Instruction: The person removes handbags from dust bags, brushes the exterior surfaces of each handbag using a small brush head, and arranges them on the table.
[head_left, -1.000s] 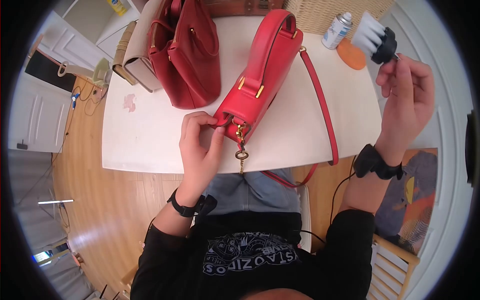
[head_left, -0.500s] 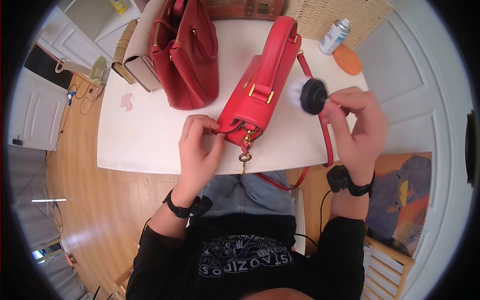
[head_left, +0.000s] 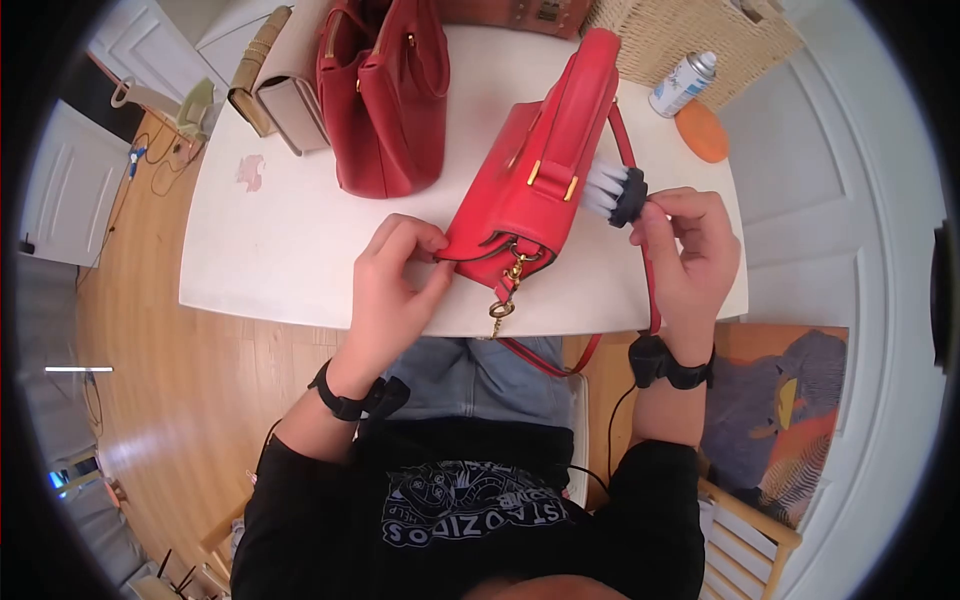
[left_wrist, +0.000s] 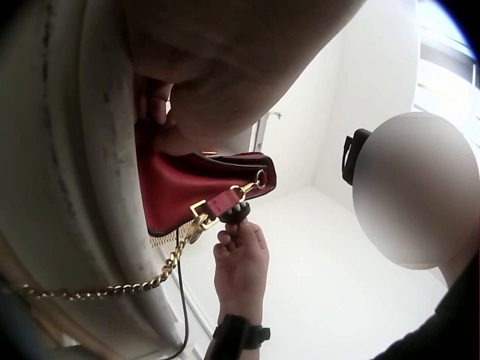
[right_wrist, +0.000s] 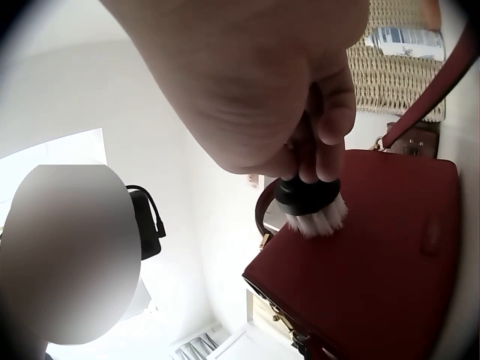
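A bright red handbag stands on the white table, its top handle upright. My left hand pinches the bag's lower left edge between thumb and fingers. On the other side, my right hand holds a brush with a round black base by its short stem. The brush's white bristles press on the bag's broad side in the right wrist view, close below the handle end. A gold chain hangs from the near end of the bag, and its red strap trails past the table edge.
Left of the bag stand a darker red tote, a pale pink bag and a tan one. At the back right are a spray can, an orange oval pad and a woven basket.
My right hand has come in from the far right, bringing the brush down and left to the bag's side. The left hand keeps its hold on the bag's edge.
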